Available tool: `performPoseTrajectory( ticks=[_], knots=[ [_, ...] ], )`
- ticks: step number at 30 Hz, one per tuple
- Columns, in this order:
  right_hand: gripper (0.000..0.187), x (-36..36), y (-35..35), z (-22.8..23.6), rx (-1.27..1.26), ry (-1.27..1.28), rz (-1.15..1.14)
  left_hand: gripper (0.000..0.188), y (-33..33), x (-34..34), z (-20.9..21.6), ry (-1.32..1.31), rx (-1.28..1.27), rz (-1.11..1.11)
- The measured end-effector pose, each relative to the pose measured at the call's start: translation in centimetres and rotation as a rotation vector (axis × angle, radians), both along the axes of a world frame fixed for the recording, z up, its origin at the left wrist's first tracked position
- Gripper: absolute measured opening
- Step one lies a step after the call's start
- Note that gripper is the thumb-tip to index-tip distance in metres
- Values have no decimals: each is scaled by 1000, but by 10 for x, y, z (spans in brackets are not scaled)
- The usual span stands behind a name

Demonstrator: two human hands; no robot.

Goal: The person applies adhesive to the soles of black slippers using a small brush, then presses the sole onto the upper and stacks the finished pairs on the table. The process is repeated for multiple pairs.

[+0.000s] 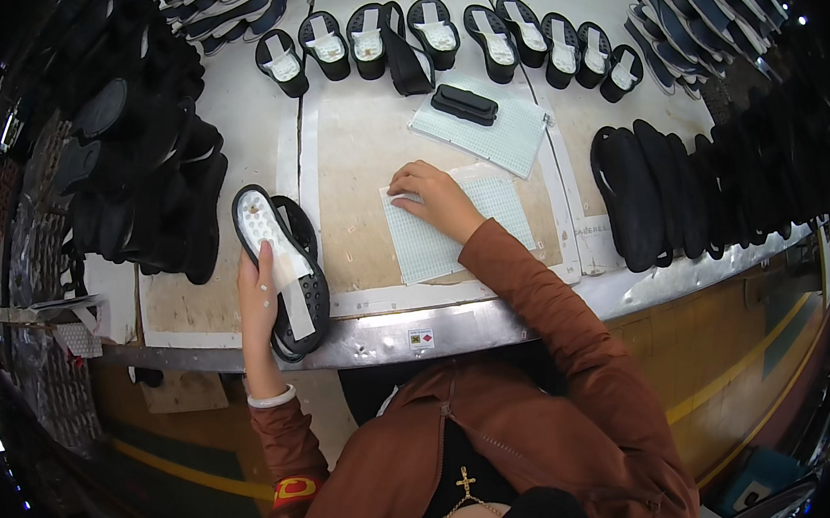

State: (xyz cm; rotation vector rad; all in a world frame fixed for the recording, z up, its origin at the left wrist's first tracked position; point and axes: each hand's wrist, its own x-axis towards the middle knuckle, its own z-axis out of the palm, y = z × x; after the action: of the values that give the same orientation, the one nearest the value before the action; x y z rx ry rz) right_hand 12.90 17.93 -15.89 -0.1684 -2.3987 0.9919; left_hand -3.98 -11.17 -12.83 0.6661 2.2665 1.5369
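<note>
My left hand [258, 297] grips a black sandal [283, 271] by its left side, sole facing up. White paper and pale tape strips lie along its sole, and a dark strap shows beside it. Small white bits cling to the back of this hand. My right hand [433, 203] rests on a pale green gridded sheet of small labels [463, 240]. Its thumb and fingertips are pinched together at the sheet's upper left corner; whatever is between them is too small to make out.
Farther back, a black oblong case [464, 105] lies on a second gridded sheet [508, 137]. Several black sandals [435, 35] form an arc beyond. Dark footwear is piled at left [146, 174], and black soles [632, 196] stand at right. The table's metal edge [373, 342] runs nearest me.
</note>
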Motion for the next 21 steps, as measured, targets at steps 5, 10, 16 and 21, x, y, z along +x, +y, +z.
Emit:
performPoseTrajectory(
  ticks=[5, 10, 16, 21],
  knots=[
    [12, 3, -5, -5, 65, 8, -35, 51, -2, -2, -3, 15, -14, -16],
    [14, 2, -9, -6, 176, 38, -83, 52, -3, -2, -6, 44, -27, 2],
    [16, 4, -11, -11, 440, 119, -87, 50, -2, -2, -4, 48, -60, -12],
    [20, 4, -14, -13, 602, 104, -101, 49, -2, -1, -3, 56, -40, -3]
  ],
)
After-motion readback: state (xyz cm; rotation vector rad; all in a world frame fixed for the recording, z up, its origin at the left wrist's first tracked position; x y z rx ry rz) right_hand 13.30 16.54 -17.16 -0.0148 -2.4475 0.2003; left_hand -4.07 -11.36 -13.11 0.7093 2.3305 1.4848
